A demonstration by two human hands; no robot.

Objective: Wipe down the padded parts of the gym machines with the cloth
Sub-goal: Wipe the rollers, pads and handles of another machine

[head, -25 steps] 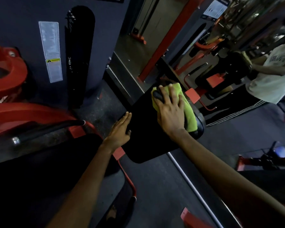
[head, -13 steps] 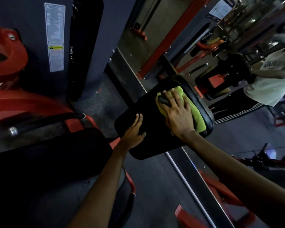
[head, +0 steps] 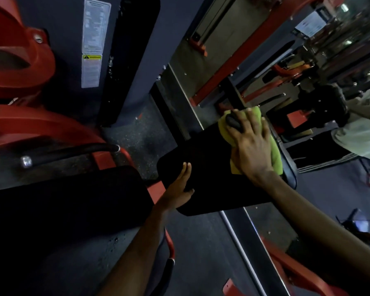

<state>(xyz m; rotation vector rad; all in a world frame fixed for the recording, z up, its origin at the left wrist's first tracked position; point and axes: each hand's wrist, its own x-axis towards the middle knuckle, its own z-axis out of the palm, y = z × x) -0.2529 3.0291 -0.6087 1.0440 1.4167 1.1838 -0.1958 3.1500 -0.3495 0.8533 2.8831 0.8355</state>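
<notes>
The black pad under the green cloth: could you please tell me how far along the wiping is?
Done: no pad shows as finished. In hand: the right hand presses the green cloth on the far end of the black pad while the left hand touches its near edge. Left: its bare near part and the large dark pad beside it.
</notes>
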